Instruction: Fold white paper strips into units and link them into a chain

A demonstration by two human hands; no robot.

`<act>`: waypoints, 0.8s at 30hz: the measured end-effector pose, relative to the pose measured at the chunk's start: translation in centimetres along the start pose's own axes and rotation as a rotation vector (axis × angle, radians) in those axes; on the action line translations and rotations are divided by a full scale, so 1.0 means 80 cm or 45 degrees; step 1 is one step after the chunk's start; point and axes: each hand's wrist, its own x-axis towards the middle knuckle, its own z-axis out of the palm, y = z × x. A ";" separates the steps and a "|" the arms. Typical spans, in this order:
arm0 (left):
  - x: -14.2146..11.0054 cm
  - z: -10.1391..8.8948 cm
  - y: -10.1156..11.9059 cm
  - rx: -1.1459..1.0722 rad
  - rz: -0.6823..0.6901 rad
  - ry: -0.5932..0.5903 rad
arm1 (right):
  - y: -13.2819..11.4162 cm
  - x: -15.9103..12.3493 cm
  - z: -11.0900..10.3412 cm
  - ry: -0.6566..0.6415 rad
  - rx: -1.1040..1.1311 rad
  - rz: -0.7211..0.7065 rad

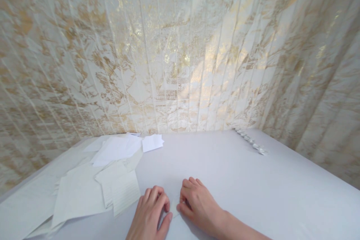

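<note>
Both hands rest low at the front of a white table (pixel 253 191). My left hand (pixel 150 213) has its fingers curled down onto a small white piece of paper (pixel 174 208). My right hand (pixel 197 202) presses its bent fingertips onto the same paper from the right. The two hands almost touch, and most of the paper is hidden between and under them. A pile of white paper sheets (pixel 92 183) lies just left of my left hand.
More white sheets (pixel 120 146) and a small folded piece (pixel 152 142) lie at the back left. A row of small silvery folded objects (pixel 251 141) runs along the back right edge. A cream and gold pleated curtain (pixel 180 52) hangs behind and to the right.
</note>
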 end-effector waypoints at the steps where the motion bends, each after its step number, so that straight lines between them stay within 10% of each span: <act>1: 0.000 -0.001 0.000 -0.020 -0.012 -0.009 | 0.000 0.000 0.000 0.006 0.010 -0.001; 24: -0.008 0.002 -0.017 -0.220 0.224 0.023 | 0.028 -0.010 -0.020 0.023 0.404 -0.022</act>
